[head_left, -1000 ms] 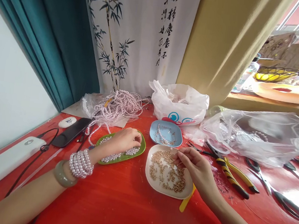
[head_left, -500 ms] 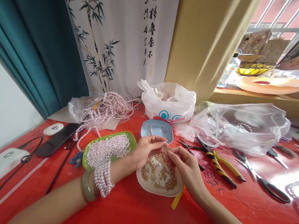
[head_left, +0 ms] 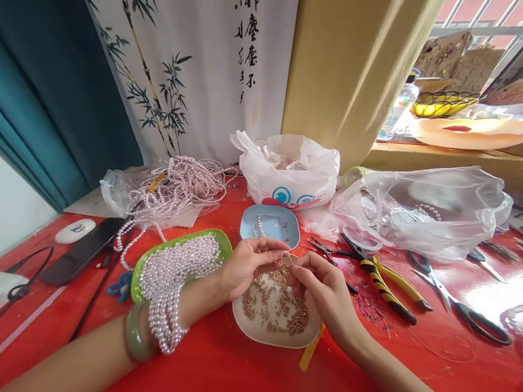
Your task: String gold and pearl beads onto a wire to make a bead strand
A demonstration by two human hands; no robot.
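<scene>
One bangle (head_left: 138, 333) and several loops of pearls (head_left: 166, 327) ring the left arm (head_left: 86, 362). The right hand (head_left: 326, 288) pinches one thin strand (head_left: 290, 258) above one white tray (head_left: 264, 339) of uncounted gold beads (head_left: 297, 321). Beside it the left hand (head_left: 250, 265) has thumb and fingers pressed together, its grip too small to tell. One green tray (head_left: 224, 242) sits left; one blue tray (head_left: 288, 213) lies beyond. Farther back on the counter (head_left: 203, 378) stand two bags, one white bag (head_left: 287, 177) and one clear bag (head_left: 453, 208).
</scene>
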